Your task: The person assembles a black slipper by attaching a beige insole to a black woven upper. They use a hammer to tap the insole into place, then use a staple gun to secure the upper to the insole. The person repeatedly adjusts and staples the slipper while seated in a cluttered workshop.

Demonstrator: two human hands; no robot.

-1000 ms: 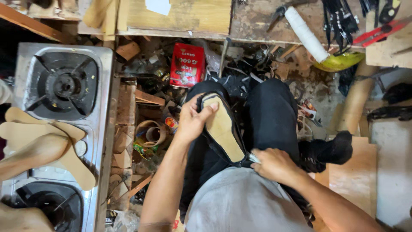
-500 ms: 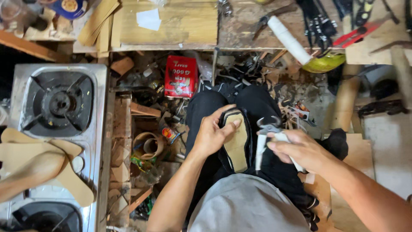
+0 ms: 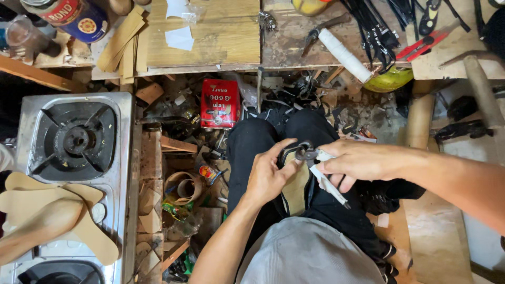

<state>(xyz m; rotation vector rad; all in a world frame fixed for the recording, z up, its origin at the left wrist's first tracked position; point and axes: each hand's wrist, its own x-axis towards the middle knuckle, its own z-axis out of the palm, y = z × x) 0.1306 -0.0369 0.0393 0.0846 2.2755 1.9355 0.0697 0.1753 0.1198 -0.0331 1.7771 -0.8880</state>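
Note:
On my lap, over black trousers, lies a tan shoe insole [image 3: 295, 188] with a dark rim. My left hand [image 3: 269, 174] grips its left edge and toe end, thumb on top. My right hand [image 3: 357, 162] is closed on pincers [image 3: 322, 167] with pale handles. The dark jaws of the tool bite the rim at the toe of the insole, right next to my left thumb.
A steel gas stove [image 3: 73, 142] stands at the left with tan insoles [image 3: 58, 215] lying across it. A red tin [image 3: 220, 104] sits among scraps on the floor ahead. A wooden workbench [image 3: 221, 37] at the top carries a white roller [image 3: 344, 55], tools and black straps.
The insole has been turned flatter on my lap. My right hand has come up from my right thigh with the pincers and set their jaws on the toe end.

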